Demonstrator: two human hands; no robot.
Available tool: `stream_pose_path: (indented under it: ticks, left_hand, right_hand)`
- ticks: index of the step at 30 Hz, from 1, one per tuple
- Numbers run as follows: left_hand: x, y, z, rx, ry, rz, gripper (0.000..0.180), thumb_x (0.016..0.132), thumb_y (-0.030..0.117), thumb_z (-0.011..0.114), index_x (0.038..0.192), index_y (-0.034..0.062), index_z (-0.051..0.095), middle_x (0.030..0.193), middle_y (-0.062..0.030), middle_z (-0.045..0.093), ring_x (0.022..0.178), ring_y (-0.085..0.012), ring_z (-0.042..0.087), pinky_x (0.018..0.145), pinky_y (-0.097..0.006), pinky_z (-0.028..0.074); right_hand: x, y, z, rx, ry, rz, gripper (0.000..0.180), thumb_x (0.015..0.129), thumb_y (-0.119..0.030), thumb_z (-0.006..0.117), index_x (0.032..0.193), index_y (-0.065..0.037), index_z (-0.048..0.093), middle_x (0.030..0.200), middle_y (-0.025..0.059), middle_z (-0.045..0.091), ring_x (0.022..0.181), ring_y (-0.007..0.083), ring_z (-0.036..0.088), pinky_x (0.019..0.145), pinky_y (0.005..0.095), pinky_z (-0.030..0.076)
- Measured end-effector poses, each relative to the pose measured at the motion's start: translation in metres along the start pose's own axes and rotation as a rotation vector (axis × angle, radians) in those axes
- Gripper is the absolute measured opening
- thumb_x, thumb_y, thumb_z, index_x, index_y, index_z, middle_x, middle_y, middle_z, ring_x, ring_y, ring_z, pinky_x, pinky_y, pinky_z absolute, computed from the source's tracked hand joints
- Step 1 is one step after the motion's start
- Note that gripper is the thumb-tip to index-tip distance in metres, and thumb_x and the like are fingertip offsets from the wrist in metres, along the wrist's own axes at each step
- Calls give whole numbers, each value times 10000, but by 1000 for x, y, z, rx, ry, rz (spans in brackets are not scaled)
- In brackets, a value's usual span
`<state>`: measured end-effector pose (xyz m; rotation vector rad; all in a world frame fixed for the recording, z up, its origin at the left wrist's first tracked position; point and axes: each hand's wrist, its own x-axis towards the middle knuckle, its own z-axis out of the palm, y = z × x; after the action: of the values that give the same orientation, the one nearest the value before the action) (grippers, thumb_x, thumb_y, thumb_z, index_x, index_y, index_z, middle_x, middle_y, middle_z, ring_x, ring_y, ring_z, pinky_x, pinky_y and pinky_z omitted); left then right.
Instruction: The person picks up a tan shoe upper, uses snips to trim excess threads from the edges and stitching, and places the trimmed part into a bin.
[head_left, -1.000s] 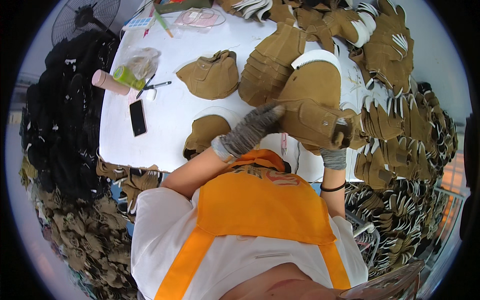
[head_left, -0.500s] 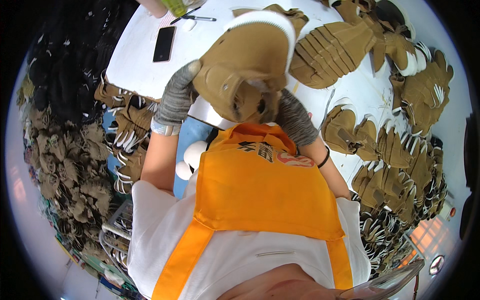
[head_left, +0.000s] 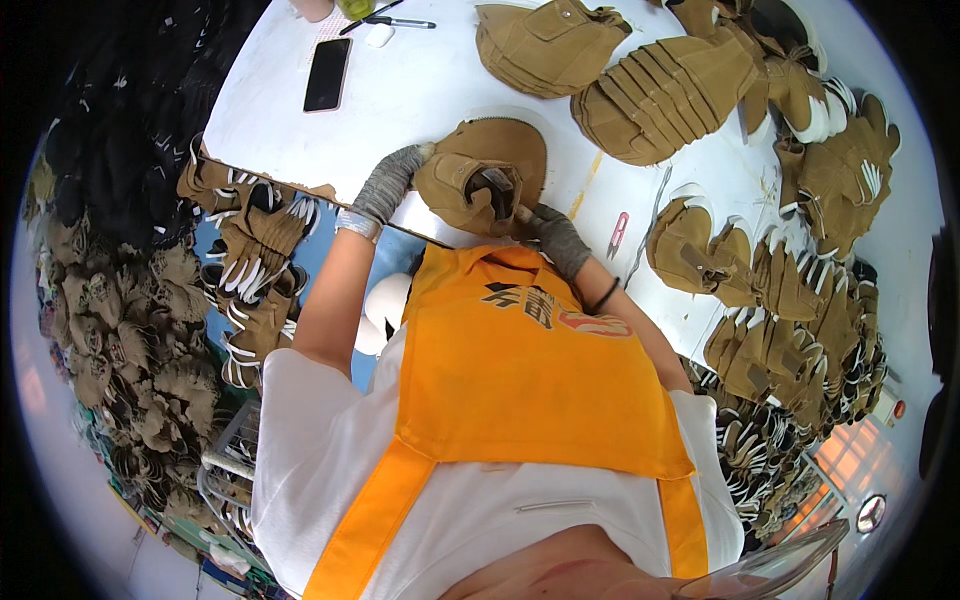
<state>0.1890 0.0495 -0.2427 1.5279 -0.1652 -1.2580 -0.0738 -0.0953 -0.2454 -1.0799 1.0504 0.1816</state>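
Note:
A brown shoe upper with a dark opening and a pale edge at its far side rests low over the white table's near edge, in front of my apron. My left hand, in a grey knit glove, grips its left side, thumb on top. At its lower right, my right hand, gloved alike, closes on the near edge; some of its fingers are hidden under the upper. Beyond lies a stack of brown uppers, and to its right a fanned stack of brown pieces.
Pink thread snips lie on the white table to the right. A phone and a pen sit at the far left. More uppers line the right side; bundles hang left. Dark heaps stand farther left.
The upper has come down from a raised, tilted position and turned so its opening faces up. Both hands have lowered with it. The snips and the stack behind have come into sight.

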Motion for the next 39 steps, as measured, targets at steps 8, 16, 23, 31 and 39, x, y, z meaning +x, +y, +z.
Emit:
stream_pose_path:
  ticks: [8,16,23,31,39]
  left_hand:
    - [59,-33,-25,282,-46,9,459,885,404,598,1173,47,617,1036,-8,631,917,-120,534,841,-254,438]
    - [67,-52,-44,487,185,285,392,900,338,606,1113,10,579,1015,-88,630,916,-174,560,866,-291,443]
    - [-35,79,95,716,264,874,382,886,360,594,1069,27,628,1031,-167,636,979,-294,589,892,-379,438]
    - [-24,59,142,1507,184,892,305,850,311,606,1022,66,668,979,-145,659,971,-322,588,972,-460,347]
    - [-21,60,140,1485,120,841,304,856,311,598,1008,57,668,960,-143,661,944,-320,593,944,-443,371]
  right_hand:
    - [57,-1,-3,-592,99,-82,551,877,-467,585,1117,29,583,835,150,651,658,216,614,649,318,495]
    - [10,-50,-25,-1289,-34,-288,357,888,-332,536,987,-8,649,817,165,654,747,289,633,688,391,492]
    - [-106,-189,-1,-1505,126,-266,404,862,-387,561,843,-1,679,785,175,650,732,315,629,688,424,489]
    - [-193,-244,36,-1643,-166,-515,375,853,-357,584,930,0,669,850,156,660,796,281,635,739,395,496]
    - [-217,-233,39,-1674,-340,-773,340,848,-319,587,974,-10,654,884,151,658,827,274,631,762,383,493]
